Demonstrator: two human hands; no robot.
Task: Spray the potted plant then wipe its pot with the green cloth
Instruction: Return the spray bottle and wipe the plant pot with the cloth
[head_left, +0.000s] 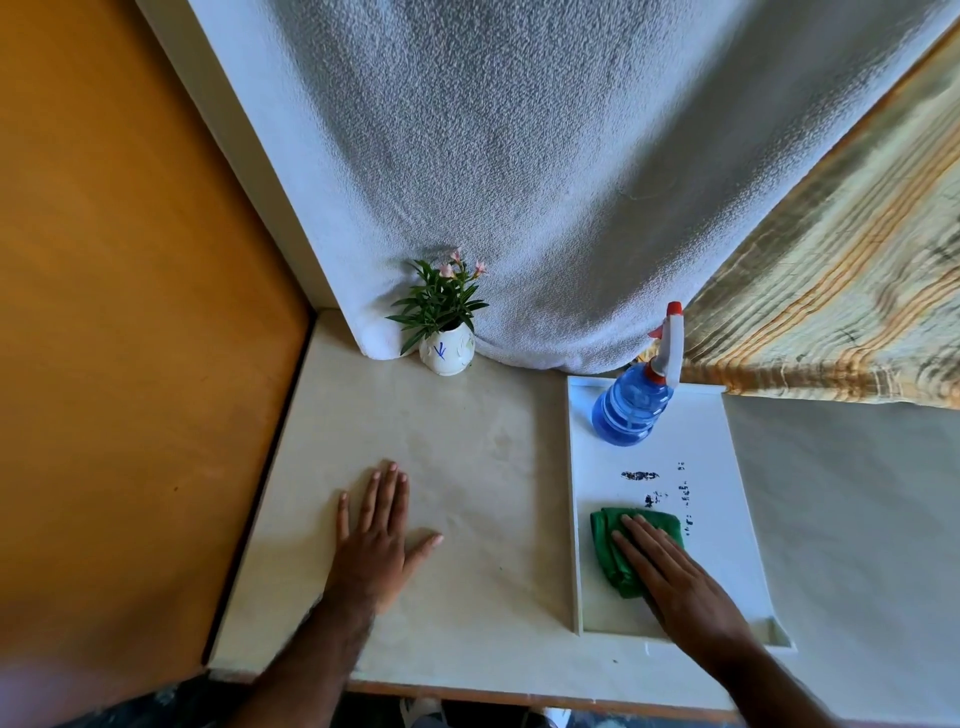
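- On the near right, my right hand lies flat on the green cloth, fingers straight and close together, pressing on it rather than gripping.
- Folded into a small bundle, the cloth sits in the near part of a white tray, toward the tray's left wall.
- At the far end of the same tray I see the blue spray bottle, upright, its white and red trigger head pointing up and away; it is well apart from the cloth.
- Some dark smudges mark the tray floor between bottle and cloth.
- Near left of centre, my left hand rests palm down on the pale table, fingers together and thumb spread out to the right, holding nothing.
- At the far edge of the table stands the plant, green leaves and small pink flowers, in a white pot with a blue mark on it.
- Right behind the pot hangs a white towel; I cannot tell whether they touch.
- Both hands are well apart from the plant.
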